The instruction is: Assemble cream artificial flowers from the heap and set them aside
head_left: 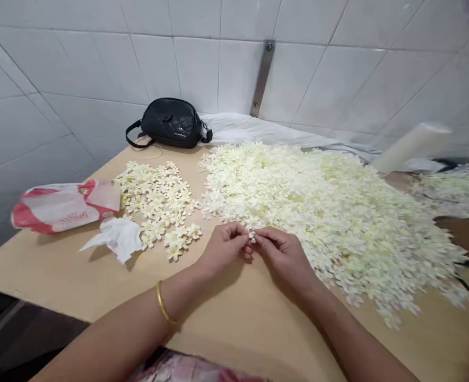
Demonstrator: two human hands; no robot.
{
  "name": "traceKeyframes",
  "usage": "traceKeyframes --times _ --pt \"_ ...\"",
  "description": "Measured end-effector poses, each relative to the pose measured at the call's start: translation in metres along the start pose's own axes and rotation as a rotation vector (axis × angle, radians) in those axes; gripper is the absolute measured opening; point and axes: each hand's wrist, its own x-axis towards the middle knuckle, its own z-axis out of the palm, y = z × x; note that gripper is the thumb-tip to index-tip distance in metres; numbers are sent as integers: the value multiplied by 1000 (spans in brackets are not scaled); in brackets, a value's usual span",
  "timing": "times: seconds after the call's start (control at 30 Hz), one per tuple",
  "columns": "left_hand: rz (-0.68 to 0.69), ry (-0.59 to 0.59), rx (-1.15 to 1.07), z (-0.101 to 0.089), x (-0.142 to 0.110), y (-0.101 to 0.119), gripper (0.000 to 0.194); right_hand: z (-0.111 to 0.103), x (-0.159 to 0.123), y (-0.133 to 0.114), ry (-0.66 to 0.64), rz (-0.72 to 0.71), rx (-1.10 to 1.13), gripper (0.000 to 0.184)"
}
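Note:
Between my fingertips is a small white flower (252, 236), mostly covered by the fingers. My left hand (228, 244) pinches it from the left, and a gold bangle (163, 302) circles that wrist. From the other side my right hand (284, 252) closes thumb and finger on the same flower. Just beyond both hands spreads a large heap of pale yellow-white flowers (298, 185). Left of my left hand lies a smaller patch of flowers (158, 196) with yellow centres, spread more thinly on the tan table (234, 323).
A red-and-white plastic packet (69, 207) lies at the left edge, with a crumpled white tissue (119, 239) beside it. Against the tiled wall (194, 63) sits a black pouch (171, 124). A white roll (411, 146) leans at the back right, near more flowers (457, 188).

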Motion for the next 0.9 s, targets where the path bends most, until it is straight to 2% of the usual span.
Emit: traceKeyframes --times 0.13,0.3,0.43,0.6,0.73,0.8,0.9 --pt "-3 47 58 1 0 4 7 -1 2 5 91 52 136 19" --pt "-5 116 198 1 0 12 7 -16 9 7 202 131 340 19" --pt "-5 111 246 0 0 14 7 -22 11 5 217 139 417 20" --pt "-35 99 324 1 0 16 6 -19 10 4 186 163 483 18" --pt "-61 92 373 2 0 17 5 -18 9 5 190 106 387 14" --pt "-60 86 385 2 0 17 5 -18 7 4 213 30 235 10" --pt "-51 81 367 2 0 15 6 -18 3 1 269 -164 -66 8"
